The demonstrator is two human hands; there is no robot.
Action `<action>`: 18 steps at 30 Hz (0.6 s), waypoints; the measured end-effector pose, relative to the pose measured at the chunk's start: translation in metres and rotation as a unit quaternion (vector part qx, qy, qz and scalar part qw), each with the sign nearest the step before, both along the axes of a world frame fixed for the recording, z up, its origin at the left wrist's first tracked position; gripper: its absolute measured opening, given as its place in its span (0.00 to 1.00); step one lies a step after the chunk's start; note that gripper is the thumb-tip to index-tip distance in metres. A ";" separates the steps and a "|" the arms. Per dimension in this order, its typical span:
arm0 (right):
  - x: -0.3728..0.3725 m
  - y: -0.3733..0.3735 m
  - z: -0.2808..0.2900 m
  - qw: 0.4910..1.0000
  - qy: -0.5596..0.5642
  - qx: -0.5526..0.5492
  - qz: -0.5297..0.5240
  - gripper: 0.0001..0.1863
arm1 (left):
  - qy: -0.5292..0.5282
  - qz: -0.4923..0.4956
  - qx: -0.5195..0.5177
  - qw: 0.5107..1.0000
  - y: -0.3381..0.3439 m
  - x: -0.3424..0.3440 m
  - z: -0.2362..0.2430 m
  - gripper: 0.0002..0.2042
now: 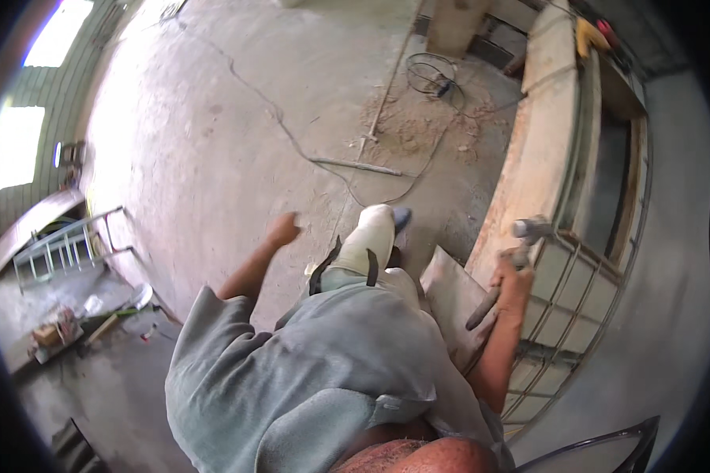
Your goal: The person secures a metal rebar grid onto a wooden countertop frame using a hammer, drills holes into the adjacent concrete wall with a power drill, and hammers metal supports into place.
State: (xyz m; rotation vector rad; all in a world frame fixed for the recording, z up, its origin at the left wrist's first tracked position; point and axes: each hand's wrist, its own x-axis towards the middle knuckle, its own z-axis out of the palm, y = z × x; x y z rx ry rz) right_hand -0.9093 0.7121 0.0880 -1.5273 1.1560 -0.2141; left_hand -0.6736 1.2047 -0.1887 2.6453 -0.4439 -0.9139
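Observation:
My right hand [513, 284] is wrapped round the handle of a hammer [521, 254]. The metal head points up and away from me, and the grip end sticks out below my fist. The hammer is beside a long wooden board [521, 189] along the right, over a metal bar grid [569, 292]. Whether the head touches the board I cannot tell. On the other side, my left hand [282, 230] hangs out over the concrete floor, its fingers curled in and nothing visible in them.
A pale slab [456, 296] leans near my right leg. Ahead lie rubble [426, 130], a coiled cable [434, 77], and a rod [359, 166] with a cord running across the floor. At left stand a metal rack [67, 248] and scattered tools. A grey wall [678, 213] bounds the right.

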 end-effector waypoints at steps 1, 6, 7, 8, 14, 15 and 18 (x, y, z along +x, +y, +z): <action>0.015 0.024 -0.008 0.998 -0.008 0.038 0.047 0.09 | 0.010 0.113 0.034 0.993 0.066 -0.002 -0.002 0.27; 0.078 0.107 -0.084 0.978 0.119 0.044 0.168 0.08 | 0.057 0.576 0.016 0.815 0.268 -0.043 -0.035 0.13; 0.097 0.122 -0.098 0.968 0.150 0.048 0.196 0.08 | 0.076 0.619 0.007 0.782 0.293 -0.061 -0.046 0.13; 0.119 0.136 -0.111 0.965 0.154 0.043 0.207 0.08 | 0.137 0.567 0.074 0.809 0.307 -0.069 -0.055 0.14; 0.224 0.166 -0.242 0.800 0.391 -0.141 0.433 0.17 | 0.259 0.567 -0.048 0.781 0.325 -0.068 -0.046 0.28; 0.252 0.181 -0.232 0.767 0.432 -0.127 0.458 0.25 | 0.291 0.582 -0.078 0.755 0.337 -0.048 -0.040 0.30; 0.325 0.200 -0.234 0.620 0.544 -0.129 0.551 0.24 | 0.320 0.580 -0.104 0.742 0.383 0.043 -0.025 0.31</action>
